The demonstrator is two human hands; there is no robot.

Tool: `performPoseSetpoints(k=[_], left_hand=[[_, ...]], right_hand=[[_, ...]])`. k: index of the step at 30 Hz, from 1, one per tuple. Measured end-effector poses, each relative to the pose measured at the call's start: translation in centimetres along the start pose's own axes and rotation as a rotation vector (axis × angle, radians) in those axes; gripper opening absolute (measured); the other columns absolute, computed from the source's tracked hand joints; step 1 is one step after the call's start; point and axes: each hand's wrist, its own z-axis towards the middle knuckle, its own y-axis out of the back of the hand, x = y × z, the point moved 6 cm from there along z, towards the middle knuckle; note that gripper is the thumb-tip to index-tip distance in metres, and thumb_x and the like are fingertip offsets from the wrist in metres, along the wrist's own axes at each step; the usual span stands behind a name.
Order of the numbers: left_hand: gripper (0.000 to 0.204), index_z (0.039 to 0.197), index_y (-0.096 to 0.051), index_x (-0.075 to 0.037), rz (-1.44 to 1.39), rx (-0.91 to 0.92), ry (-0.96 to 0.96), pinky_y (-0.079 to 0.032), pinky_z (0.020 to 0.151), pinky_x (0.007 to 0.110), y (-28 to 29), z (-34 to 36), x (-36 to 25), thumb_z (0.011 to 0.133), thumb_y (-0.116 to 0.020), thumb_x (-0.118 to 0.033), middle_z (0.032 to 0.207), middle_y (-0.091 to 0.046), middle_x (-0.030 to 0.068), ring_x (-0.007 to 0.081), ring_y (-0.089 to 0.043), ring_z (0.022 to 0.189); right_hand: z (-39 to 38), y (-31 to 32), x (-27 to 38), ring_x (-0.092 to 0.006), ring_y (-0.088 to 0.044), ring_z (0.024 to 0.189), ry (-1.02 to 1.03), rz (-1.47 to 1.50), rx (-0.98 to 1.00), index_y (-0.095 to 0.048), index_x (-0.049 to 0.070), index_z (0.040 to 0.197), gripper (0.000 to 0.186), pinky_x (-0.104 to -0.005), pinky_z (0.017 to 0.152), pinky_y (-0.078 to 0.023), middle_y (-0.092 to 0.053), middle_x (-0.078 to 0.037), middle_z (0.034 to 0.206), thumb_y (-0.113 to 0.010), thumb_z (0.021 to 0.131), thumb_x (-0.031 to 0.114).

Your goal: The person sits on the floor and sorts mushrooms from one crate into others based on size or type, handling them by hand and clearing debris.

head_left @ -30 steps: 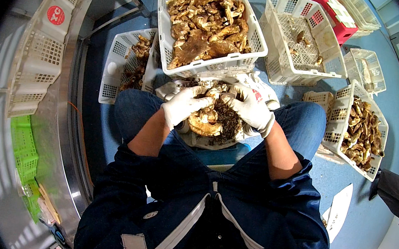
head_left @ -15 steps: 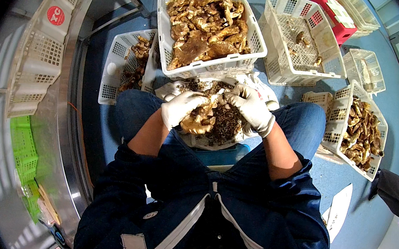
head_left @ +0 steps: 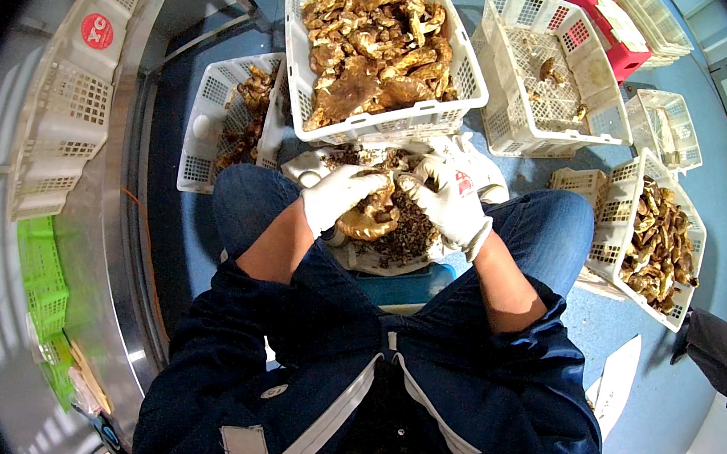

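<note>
Between my knees, my gloved left hand [head_left: 335, 197] is closed around a brown mushroom [head_left: 371, 222], its ribbed cap tilted toward me. My gloved right hand [head_left: 454, 205] comes in from the other side with fingers bent in a pinch at the mushroom's upper edge. Whatever those fingertips grip is hidden. Below both hands, dark crumbly trimmings [head_left: 407, 236] cover a white sack [head_left: 306, 165]. Just beyond stands a white crate [head_left: 471, 105] heaped with large brown mushrooms [head_left: 358, 74].
A white crate [head_left: 209, 88] with darker mushrooms stands at left. At right are a crate with a few scraps [head_left: 504, 135] and a tilted crate of smaller mushrooms [head_left: 622, 198]. A metal frame [head_left: 129, 200] runs along the left. Another person's leg [head_left: 712, 352] shows at far right.
My right hand has moved left and turned, bringing its fingertips against the mushroom. My left hand has shifted slightly right with the mushroom in it.
</note>
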Motion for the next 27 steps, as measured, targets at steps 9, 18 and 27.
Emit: performPoseSetpoints(k=[9, 18, 27], left_hand=[[0.031, 0.118, -0.063, 0.003, -0.154, -0.029, 0.037, -0.052, 0.089, 0.029, -0.3, -0.6, 0.5, 0.101, -0.051, -0.019, 0.113, -0.068, 0.0104, 0.0167, -0.065, 0.102], [0.03, 0.117, -0.065, 0.002, -0.088, -0.015, 0.039, -0.052, 0.088, 0.03, -0.7, -0.8, -0.3, 0.098, -0.058, -0.02, 0.112, -0.068, 0.0095, 0.0168, -0.064, 0.1], [0.031, 0.128, -0.055, 0.002, -0.061, 0.257, -0.414, -0.052, 0.098, 0.037, -0.2, -1.6, -0.7, 0.099, -0.049, -0.009, 0.125, -0.063, 0.016, 0.0239, -0.063, 0.113]], right_hand=[[-0.1, -0.5, 0.1, -0.0216, -0.059, 0.078, 0.041, -0.011, -0.033, -0.06, 0.003, 0.081, 0.023, -0.0361, 0.073, -0.048, -0.06, -0.011, 0.079, -0.069, 0.088, 0.023], [-0.3, -0.2, -0.8, -0.024, -0.059, 0.076, -0.105, 0.073, 0.012, -0.06, 0.001, 0.084, 0.024, -0.0365, 0.072, -0.048, -0.059, -0.014, 0.076, -0.068, 0.087, 0.024], [0.0, 0.1, -1.1, -0.0254, -0.061, 0.078, -0.122, 0.159, 0.046, -0.062, 0.002, 0.085, 0.028, -0.0371, 0.072, -0.048, -0.063, -0.013, 0.079, -0.07, 0.087, 0.029]])
